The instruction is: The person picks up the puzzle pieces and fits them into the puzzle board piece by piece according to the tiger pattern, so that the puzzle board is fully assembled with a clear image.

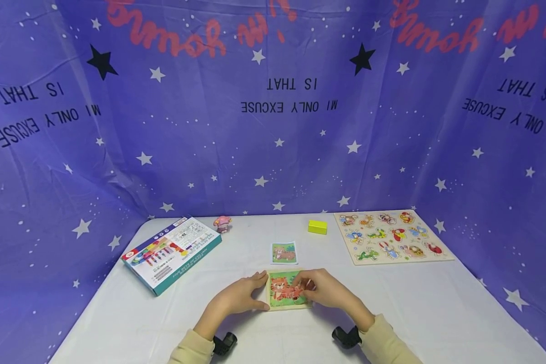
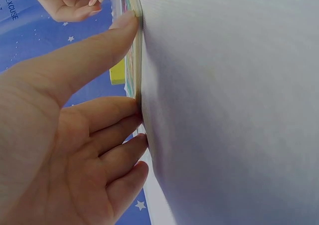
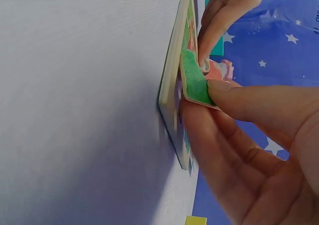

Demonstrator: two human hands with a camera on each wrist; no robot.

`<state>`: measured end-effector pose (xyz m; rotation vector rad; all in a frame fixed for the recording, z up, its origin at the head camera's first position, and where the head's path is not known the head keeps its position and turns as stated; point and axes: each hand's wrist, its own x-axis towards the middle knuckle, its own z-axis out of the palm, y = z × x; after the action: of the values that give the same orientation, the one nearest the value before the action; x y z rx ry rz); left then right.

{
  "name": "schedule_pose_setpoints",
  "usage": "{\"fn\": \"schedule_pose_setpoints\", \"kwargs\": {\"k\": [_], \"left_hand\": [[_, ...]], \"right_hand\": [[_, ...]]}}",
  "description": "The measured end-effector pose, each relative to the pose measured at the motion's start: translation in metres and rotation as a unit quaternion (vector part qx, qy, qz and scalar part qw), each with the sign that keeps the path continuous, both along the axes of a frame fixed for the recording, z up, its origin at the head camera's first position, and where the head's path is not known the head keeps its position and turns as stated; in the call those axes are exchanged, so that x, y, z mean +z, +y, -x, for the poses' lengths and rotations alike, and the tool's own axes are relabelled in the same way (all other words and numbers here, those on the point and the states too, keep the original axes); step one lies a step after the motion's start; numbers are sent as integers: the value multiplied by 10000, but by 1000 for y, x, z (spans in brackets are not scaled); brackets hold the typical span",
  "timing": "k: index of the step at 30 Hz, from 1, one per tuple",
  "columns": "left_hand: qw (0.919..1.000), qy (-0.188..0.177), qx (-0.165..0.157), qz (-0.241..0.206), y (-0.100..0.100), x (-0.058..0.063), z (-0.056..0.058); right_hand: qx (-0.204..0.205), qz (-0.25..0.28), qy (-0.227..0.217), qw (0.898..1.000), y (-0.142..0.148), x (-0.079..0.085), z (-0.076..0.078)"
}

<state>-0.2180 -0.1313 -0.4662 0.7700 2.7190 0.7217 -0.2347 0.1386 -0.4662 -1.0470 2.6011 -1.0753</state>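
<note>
A small wooden jigsaw board [image 1: 285, 308] with a red-orange tiger on green lies near the table's front. My left hand [image 1: 243, 296] braces its left side, fingertips at the far left corner and thumb at the near left. In the left wrist view the thumb and extended fingers touch the board's edge. Over the right part of the board is my right hand [image 1: 323, 289]. Its thumb and fingers pinch a puzzle piece [image 3: 194, 80], green with a red-orange part, tilted close above the board in the right wrist view. The fingers partly hide the board's right side.
Just behind the board lies a small picture card [image 1: 284, 254]. A yellow block [image 1: 317, 227] and a pink figurine [image 1: 222, 224] stand at the back. On the left is a flat toy box [image 1: 173, 253]; on the right, a wooden insect puzzle board [image 1: 393, 237].
</note>
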Motion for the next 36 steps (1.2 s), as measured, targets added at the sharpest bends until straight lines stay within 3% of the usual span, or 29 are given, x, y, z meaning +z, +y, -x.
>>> {"fn": "schedule_pose_setpoints", "kwargs": {"k": [8,36], "left_hand": [[10000,17,24,-55,-1,0,1],[10000,-72,27,-12,0,-2,1]], "right_hand": [[-175,-154,417,9989,1,-1,0],[-179,-250,260,9992,4,-6,1]]}}
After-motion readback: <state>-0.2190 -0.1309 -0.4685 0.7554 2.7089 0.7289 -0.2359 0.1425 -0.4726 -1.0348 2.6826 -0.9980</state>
